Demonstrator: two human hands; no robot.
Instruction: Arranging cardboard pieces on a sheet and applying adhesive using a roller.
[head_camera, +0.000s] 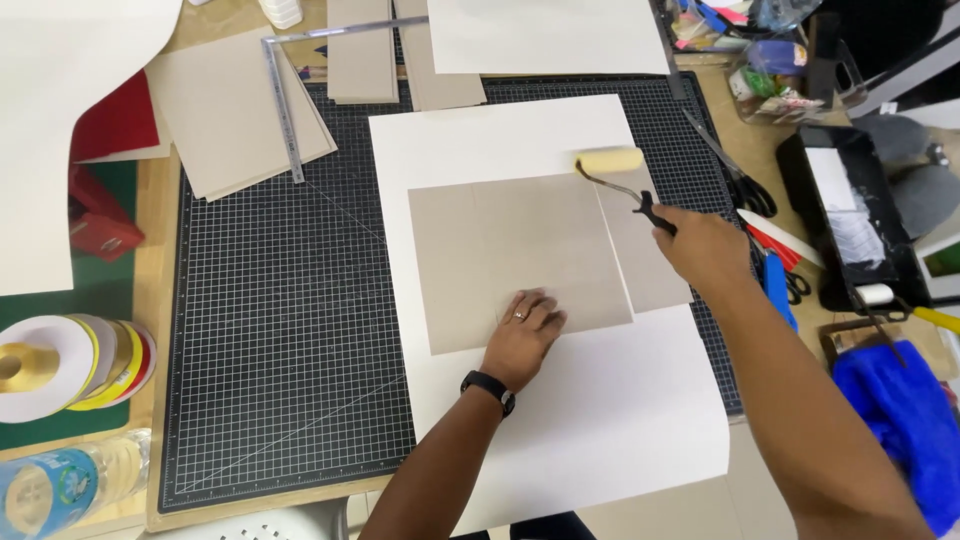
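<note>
My left hand (525, 330) lies flat on a grey board (500, 245), pressing its lower edge onto a large white sheet (600, 400). A second, narrower grey board (645, 265) sits just to the right of it on the same sheet. My right hand (705, 245) grips the black handle of a small paint roller (610, 160). Its yellow foam head rests at the top right of the grey boards, on the white sheet. A black watch is on my left wrist.
Everything lies on a black gridded cutting mat (280, 320). Grey boards and a metal square (285, 100) are at the back left, ribbon spools (70, 365) and a bottle (60, 485) at the left. A black paint tray (850, 215), scissors (745, 185) and a blue cloth (895, 420) are at the right.
</note>
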